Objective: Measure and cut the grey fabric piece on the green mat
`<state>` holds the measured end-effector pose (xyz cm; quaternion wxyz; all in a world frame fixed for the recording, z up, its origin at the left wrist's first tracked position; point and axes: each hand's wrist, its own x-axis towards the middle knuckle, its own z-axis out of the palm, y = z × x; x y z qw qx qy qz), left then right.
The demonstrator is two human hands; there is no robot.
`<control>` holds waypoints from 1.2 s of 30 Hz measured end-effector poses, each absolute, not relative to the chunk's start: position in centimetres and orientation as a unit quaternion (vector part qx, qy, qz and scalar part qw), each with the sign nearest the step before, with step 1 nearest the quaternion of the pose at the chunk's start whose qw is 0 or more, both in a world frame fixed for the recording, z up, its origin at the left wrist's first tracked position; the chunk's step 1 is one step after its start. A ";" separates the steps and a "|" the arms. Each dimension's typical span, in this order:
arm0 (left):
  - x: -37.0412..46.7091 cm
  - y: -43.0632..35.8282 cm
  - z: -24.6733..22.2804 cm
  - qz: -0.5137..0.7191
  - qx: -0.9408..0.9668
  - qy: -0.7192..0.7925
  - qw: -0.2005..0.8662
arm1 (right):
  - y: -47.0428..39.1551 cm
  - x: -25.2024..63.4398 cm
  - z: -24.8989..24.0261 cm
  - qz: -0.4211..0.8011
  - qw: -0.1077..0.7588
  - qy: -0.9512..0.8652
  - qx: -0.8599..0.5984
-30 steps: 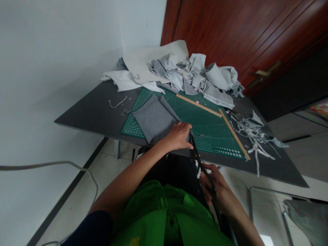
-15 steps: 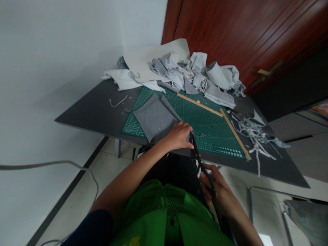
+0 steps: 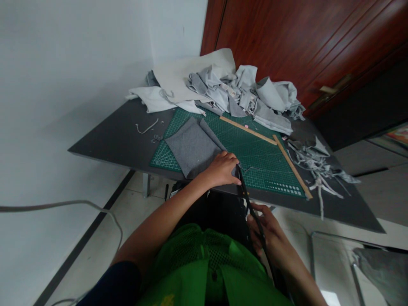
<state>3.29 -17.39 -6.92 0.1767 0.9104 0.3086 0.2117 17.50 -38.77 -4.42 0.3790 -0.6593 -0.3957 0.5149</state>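
Observation:
A folded piece of grey cloth (image 3: 196, 146) lies on the green cutting mat (image 3: 255, 155), close to the table's front edge. My left hand (image 3: 224, 169) grips its right corner, thumb below and fingers on top. Long black scissors (image 3: 242, 187) reach up to that corner, with a small gold-coloured spot near their pivot. My right hand (image 3: 263, 225) is closed around their handles below the table edge; its fingers partly hide the loops. A dark band continues from there along my right forearm. Whether the blades are apart is unclear.
Grey and white cloth scraps (image 3: 219, 85) are heaped along the back of the table. Two wooden strips (image 3: 248, 131) lie on the mat. Shredded scraps (image 3: 314, 159) hang near the right edge. A reddish door (image 3: 287, 46) stands behind, and a cable (image 3: 89, 202) loops at the left.
Almost nothing differs. My right hand and the scissors have shifted very slightly; my left hand keeps its hold on the grey cloth.

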 end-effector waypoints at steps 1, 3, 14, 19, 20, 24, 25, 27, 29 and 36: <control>3.3 -17.4 -6.9 0.211 0.910 0.310 0.177 | -38.8 17.5 -4.4 0.515 0.379 -0.396 -0.659; 3.3 -17.4 -6.9 0.207 0.910 0.312 0.179 | -38.7 17.4 -4.3 0.520 0.378 -0.392 -0.657; 3.4 -17.4 -6.9 0.208 0.908 0.311 0.186 | -38.5 17.7 -4.6 0.549 0.425 -0.317 -0.646; 3.3 -17.4 -6.9 0.212 0.910 0.304 0.188 | -38.2 18.3 -4.1 0.558 0.406 -0.327 -0.645; 3.3 -17.4 -7.0 0.214 0.909 0.304 0.188 | -38.2 18.4 -4.1 0.556 0.401 -0.334 -0.647; 3.3 -17.4 -7.0 0.217 0.908 0.303 0.190 | -38.1 18.5 -4.3 0.545 0.401 -0.344 -0.651; 3.3 -17.4 -7.0 0.216 0.909 0.302 0.191 | -38.1 18.4 -4.4 0.544 0.401 -0.346 -0.651; 3.3 -17.4 -6.9 0.211 0.910 0.302 0.191 | -38.0 18.4 -4.4 0.546 0.394 -0.353 -0.650; 3.3 -17.4 -6.8 0.208 0.910 0.304 0.190 | -37.9 18.4 -4.4 0.547 0.390 -0.361 -0.647; 3.4 -17.4 -7.1 0.218 0.909 0.304 0.184 | -37.8 18.5 -4.3 0.546 0.385 -0.375 -0.643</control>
